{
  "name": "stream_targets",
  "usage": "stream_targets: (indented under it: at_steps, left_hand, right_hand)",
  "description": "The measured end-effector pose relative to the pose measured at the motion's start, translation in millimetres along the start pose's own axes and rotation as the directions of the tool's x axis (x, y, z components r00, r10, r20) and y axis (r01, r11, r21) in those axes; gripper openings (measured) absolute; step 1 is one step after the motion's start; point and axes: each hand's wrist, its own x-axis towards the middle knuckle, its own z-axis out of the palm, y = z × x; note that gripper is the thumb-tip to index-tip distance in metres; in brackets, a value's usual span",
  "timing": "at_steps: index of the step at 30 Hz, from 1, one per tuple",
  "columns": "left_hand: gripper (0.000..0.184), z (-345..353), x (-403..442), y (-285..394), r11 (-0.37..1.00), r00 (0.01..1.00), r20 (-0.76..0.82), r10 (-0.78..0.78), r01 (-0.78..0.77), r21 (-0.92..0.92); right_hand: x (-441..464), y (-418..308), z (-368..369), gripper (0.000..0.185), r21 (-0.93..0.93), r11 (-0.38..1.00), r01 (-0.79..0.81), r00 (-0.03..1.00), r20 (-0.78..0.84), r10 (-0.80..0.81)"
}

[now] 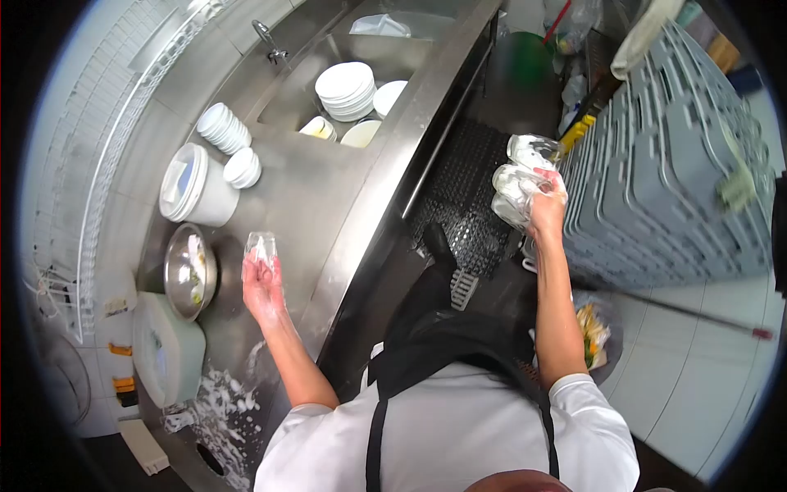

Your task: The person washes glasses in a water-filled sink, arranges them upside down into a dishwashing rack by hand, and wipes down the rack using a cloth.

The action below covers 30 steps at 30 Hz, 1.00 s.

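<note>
My left hand point(264, 291) is closed round a clear drinking glass point(261, 244), held over the steel counter point(307, 221). Out to the right, my right hand point(548, 205) grips a cluster of clear glasses point(516, 184) bunched together, with whitish suds on them. These glasses are above the floor, beside a stack of grey racks point(648, 164). Foam point(221, 414) is spread over the near end of the counter. Near my left hand stand a steel bowl point(190, 271) with food scraps in it and a white lidded bucket point(201, 187).
White plates point(345, 88) are stacked in the sink point(279, 115) under a tap point(269, 45). Small white bowls point(223, 129) stand beside the bucket. A black rubber mat point(471, 176) covers the floor. A bag of waste point(598, 332) and a long pole point(697, 310) are on my right.
</note>
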Motion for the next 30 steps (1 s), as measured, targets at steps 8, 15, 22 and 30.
stream_targets:
  at_steps: [8,15,22,30]
  left_hand:
    - [0.038,260.6,122.2,-167.3,0.991,0.991,0.100,-0.086,0.075,0.111]
    - [0.031,451.5,203.8,-219.3,0.965,0.965,0.247,-0.090,0.023,0.262]
    - [0.022,597.1,298.4,-359.2,0.682,0.894,0.422,-0.148,-0.217,0.699]
    - [0.018,707.1,415.2,-489.3,-0.129,0.979,0.137,-0.152,-0.157,0.979]
  right_hand:
    - [279.2,-23.1,100.7,0.033,-0.091,0.995,-0.033,0.994,0.102,0.042]
    - [477.1,-30.7,269.9,0.034,-0.120,0.992,0.038,0.942,0.334,0.004]
    - [701.4,56.5,413.2,0.033,-0.295,0.938,-0.183,0.728,0.600,0.331]
    - [871.5,237.9,491.8,0.030,-0.602,0.388,0.697,0.462,0.792,0.400]
